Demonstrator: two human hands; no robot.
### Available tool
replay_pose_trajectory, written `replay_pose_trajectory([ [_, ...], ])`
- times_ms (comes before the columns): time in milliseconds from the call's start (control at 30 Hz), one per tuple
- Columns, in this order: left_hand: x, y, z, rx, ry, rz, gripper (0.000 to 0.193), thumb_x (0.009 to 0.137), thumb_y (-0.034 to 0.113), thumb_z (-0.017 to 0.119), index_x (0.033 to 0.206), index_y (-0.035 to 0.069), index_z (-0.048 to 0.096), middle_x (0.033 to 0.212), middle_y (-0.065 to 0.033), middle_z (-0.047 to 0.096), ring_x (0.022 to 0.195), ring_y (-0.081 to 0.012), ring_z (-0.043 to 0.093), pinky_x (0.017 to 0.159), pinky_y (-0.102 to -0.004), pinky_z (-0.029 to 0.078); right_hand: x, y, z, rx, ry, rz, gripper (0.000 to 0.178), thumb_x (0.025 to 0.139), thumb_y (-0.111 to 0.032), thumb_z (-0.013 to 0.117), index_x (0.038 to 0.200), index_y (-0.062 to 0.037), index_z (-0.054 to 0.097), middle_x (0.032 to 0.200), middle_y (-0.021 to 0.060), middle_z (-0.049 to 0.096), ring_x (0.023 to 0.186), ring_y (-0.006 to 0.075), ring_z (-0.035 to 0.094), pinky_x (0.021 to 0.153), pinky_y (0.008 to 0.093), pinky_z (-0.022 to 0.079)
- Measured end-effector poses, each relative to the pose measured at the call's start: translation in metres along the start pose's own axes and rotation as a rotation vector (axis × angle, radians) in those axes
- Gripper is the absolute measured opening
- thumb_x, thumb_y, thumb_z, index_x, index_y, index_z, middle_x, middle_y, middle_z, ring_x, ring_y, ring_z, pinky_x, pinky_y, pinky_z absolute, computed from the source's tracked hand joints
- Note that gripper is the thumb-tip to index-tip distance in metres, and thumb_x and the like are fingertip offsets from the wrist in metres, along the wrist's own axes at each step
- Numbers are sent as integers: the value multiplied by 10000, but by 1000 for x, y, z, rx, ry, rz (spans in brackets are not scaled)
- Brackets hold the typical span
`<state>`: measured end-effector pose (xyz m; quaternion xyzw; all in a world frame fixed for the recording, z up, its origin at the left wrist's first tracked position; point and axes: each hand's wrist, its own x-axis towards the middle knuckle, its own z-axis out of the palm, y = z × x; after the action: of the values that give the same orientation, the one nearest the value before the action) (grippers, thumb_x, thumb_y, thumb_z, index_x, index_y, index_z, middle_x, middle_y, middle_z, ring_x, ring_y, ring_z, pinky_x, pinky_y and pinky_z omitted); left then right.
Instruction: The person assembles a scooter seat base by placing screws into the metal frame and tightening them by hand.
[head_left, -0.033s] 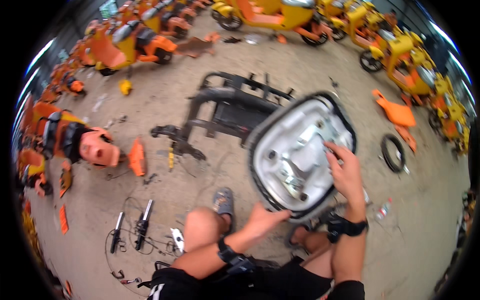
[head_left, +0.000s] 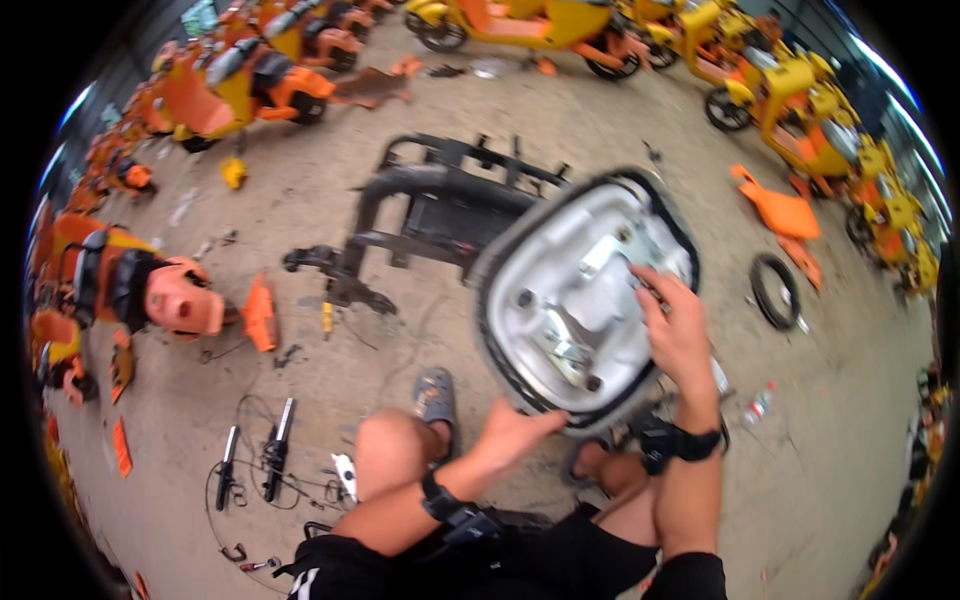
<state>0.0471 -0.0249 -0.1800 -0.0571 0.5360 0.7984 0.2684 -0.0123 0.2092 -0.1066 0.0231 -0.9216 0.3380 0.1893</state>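
Note:
A scooter seat is tipped toward me in front of my knees, its white underside with metal brackets and black rim showing. My left hand grips the seat's near left edge, thumb along the rim and the other fingers hidden beneath. Over the right part of the underside is my right hand, thumb and fingers pinched close to the metal bracket. Whatever is between those fingertips is too small to make out. Just beyond the seat, a black scooter frame lies on the floor, partly covered by it.
Two shock absorbers with cables lie at lower left. Orange body panels and a partly stripped scooter are on the left. A black tire, an orange panel and a bottle lie right. Yellow scooters stand behind.
The whole view has shifted slightly, so the floor items sit further left in it. Both hands keep the same hold and place on the seat.

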Motion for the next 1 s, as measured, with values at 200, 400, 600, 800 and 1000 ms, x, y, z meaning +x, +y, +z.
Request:
replay_pose_trajectory([
  [200, 0, 12, 7, 26, -23, -96, 420, 808, -85, 710, 1204, -48, 573, 1114, -93, 657, 972, -189, 662, 829, -311, 556, 15, -6, 25, -21, 189, -162, 161, 894, -53, 635, 1043, -17, 684, 924, 144, 704, 853, 274, 670, 754, 356, 504],
  [400, -3, 8, 7, -2, 27, -42, 307, 787, -30, 747, 1065, -108, 643, 1014, -124, 701, 886, -171, 681, 772, -296, 556, 22, -3, 41, -13, 143, -176, 112, 885, -95, 626, 962, -93, 708, 879, 70, 691, 857, 288, 626, 760, 396, 419],
  [600, -3, 17, 7, -19, -31, -74, 435, 802, -78, 713, 1210, -62, 563, 1145, -108, 654, 1028, -192, 647, 881, -323, 535, 31, 8, 53, -84, 136, -231, 116, 875, -106, 649, 952, -105, 735, 904, 61, 672, 877, 270, 615, 785, 402, 444],
  [800, -3, 16, 11, -27, -4, -10, 307, 808, -37, 723, 1093, -107, 637, 1037, -111, 699, 916, -155, 670, 802, -294, 543, 25, -3, 52, -50, 139, -28, 152, 880, -131, 664, 993, -82, 754, 913, 117, 665, 821, 318, 637, 748, 399, 500],
  [1000, -4, 18, 11, -17, 12, -33, 297, 798, -21, 736, 1068, -105, 643, 1015, -110, 702, 895, -151, 669, 779, -294, 542, 22, -19, 47, -9, 91, 93, 194, 890, -179, 661, 1007, -50, 745, 846, 162, 687, 774, 333, 662, 716, 395, 506],
])
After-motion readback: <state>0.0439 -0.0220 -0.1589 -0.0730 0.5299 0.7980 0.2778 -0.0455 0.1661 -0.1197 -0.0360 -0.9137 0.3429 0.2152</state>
